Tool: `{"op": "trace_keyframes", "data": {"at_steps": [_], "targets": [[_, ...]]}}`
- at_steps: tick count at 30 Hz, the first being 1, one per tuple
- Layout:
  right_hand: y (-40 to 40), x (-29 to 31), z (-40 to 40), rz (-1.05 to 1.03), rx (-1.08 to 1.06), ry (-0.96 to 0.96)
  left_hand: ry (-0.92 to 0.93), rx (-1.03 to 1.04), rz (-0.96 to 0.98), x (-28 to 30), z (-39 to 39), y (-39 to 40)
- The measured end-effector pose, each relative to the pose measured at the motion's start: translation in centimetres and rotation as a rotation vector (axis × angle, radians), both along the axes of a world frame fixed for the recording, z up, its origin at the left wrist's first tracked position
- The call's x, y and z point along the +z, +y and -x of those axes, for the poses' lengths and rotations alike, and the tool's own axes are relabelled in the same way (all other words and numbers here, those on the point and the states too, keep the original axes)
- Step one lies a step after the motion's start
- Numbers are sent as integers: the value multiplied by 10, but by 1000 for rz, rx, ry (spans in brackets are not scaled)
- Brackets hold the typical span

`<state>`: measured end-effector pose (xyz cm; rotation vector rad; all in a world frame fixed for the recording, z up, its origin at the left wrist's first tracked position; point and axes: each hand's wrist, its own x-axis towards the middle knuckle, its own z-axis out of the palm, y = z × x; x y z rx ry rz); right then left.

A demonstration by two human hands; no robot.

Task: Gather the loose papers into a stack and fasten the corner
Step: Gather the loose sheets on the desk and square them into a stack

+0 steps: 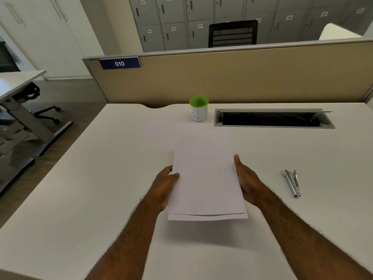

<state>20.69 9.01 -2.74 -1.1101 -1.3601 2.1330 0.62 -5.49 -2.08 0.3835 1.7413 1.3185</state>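
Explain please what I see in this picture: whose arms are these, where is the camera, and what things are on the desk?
There is no machine, only a person. The camera sits on their head and looks down, so the arms are their own. The left hand and the right hand hold a stack of papers by its sides, above the white desk. One more sheet lies flat behind the stack. To the right lies a metal stapler. Farther back stands a cup with a green rim, beside an open cable slot.
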Motion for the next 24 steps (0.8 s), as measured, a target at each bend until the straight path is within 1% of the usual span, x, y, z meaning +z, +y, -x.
{"op": "trace_keyframes", "data": {"at_steps": [2, 4, 6, 9, 11, 12, 13, 15, 16, 20, 24], "targets": [[5, -1, 0, -30, -12, -21, 27, -1, -2, 0, 1, 5], [10, -3, 0, -139, 31, -87, 57, 2, 5, -1, 2, 11], [14, -3, -1, -213, 23, -114, 41, 23, 10, -6, 5, 17], [22, -4, -2, -255, -81, -113, -25, 48, 21, -14, 8, 28], [28, -7, -6, -272, -147, -123, 14, 91, 54, -18, 11, 36], [32, -9, -9, -277, -177, -123, 96, 110, 81, -21, 15, 41], [36, -10, -13, -280, -211, -125, 242, 97, 123, -23, 20, 45], [45, -13, -20, -280, -283, -135, 566, -23, 212, -31, 33, 56], [50, -14, -23, -277, -317, -134, 673, -96, 235, -36, 40, 63], [64, -15, -34, -235, -452, -135, 898, -364, 294, -55, 69, 95], [72, -18, -44, -218, -480, -159, 1008, -519, 374, -64, 84, 119]]}}
